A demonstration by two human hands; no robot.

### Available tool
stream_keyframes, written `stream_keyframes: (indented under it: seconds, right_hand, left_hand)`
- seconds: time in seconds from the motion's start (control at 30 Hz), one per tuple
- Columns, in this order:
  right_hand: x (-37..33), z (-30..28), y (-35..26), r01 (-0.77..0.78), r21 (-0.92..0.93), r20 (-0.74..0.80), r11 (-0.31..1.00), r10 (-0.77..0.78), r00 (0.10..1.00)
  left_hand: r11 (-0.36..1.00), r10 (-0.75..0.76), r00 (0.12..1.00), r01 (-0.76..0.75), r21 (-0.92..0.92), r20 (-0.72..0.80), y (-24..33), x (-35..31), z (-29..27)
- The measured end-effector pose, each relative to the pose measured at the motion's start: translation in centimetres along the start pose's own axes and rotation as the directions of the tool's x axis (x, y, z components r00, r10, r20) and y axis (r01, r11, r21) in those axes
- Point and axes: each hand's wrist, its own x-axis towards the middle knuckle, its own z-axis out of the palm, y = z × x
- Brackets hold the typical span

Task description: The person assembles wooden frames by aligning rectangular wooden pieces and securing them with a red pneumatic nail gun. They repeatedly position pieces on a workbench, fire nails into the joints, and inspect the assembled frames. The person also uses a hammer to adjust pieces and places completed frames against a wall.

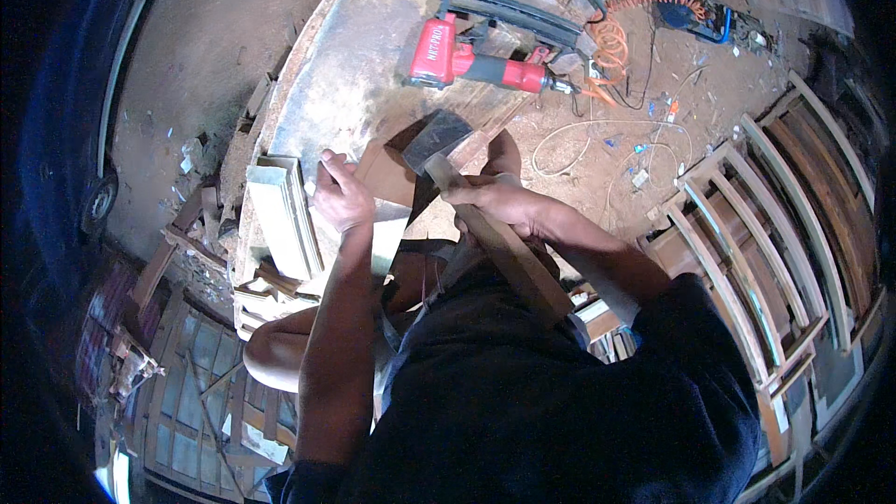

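My right hand (499, 201) is closed round a squared wooden bar (518, 261), which slants from near my waist up toward the workbench (327, 75). By the bar's far end is a dark block (439, 140); I cannot tell whether the two are joined. My left hand (343, 194) is raised above the bench with curled fingers, and a tiny pale spot shows at its fingertips, too small to name. Beside it lie a flat brown piece (385, 173) and a stack of pale boards (285, 219). A red and black nail gun (476, 61) rests farther up the bench.
An orange coiled air hose (611, 47) runs from the nail gun to the right. Slatted wooden frames (747, 252) stand on the right. Wood offcuts (271, 294) lie low at the left, near my knee (280, 350). A dark vehicle (70, 131) is at the far left.
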Motion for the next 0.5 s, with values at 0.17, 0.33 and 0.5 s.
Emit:
stream_keyframes:
  seconds: [0.17,0.33,0.5]
  right_hand:
    - [0.0,2.3,-3.7,0.117,-0.477,-0.068,0.871,-0.169,0.983]
    - [5.4,0.9,-1.6,0.099,-0.656,-0.107,0.748,-0.222,0.969]
    - [4.7,0.3,-2.1,0.151,-0.490,-0.005,0.859,-0.177,0.984]
  left_hand:
    - [1.000,-0.013,1.000,0.013,0.006,0.013,0.3,0.0,-0.4]
    - [1.000,0.013,1.000,-0.013,0.008,0.020,-0.4,0.2,-0.5]
    - [0.999,0.003,1.000,-0.004,0.032,0.019,-2.2,0.4,0.1]
